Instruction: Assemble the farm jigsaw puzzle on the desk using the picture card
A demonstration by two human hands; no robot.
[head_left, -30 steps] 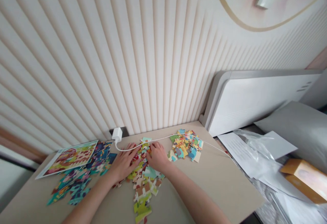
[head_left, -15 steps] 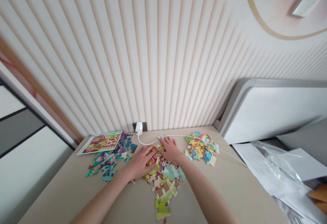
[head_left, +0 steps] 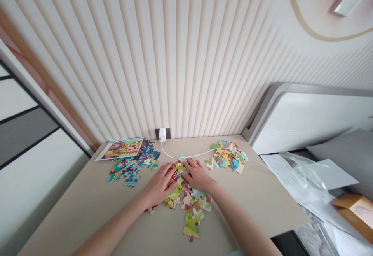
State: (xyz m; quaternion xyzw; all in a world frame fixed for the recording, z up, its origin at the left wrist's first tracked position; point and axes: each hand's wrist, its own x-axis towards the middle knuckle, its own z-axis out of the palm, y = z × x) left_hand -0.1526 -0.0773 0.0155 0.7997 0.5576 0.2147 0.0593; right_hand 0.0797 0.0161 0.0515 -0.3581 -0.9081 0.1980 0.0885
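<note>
Both hands rest on a loose heap of farm-coloured jigsaw pieces [head_left: 192, 210] in the middle of the table. My left hand [head_left: 159, 184] lies flat along the heap's left side, fingers stretched toward a red piece with a white cross [head_left: 174, 176]. On the upper right of the heap lies my right hand [head_left: 199, 176], palm down with fingers spread. Neither hand grips a piece; those under the palms are hidden. A dark red piece [head_left: 151, 209] lies below my left wrist, and green pieces [head_left: 191, 225] trail toward the front.
At the back left, a farm picture card [head_left: 121, 148] overlaps blue-purple jigsaw pieces [head_left: 132, 170]. A yellow-and-blue jigsaw pile [head_left: 229, 156] sits back right. A white cable [head_left: 175, 157] runs from a charger [head_left: 162, 134] behind the hands. Papers and plastic [head_left: 303, 174] lie beyond the table's right edge.
My view has shifted, showing more of the table's right edge. Both hands stay on the heap and have drawn slightly toward me, away from the cable.
</note>
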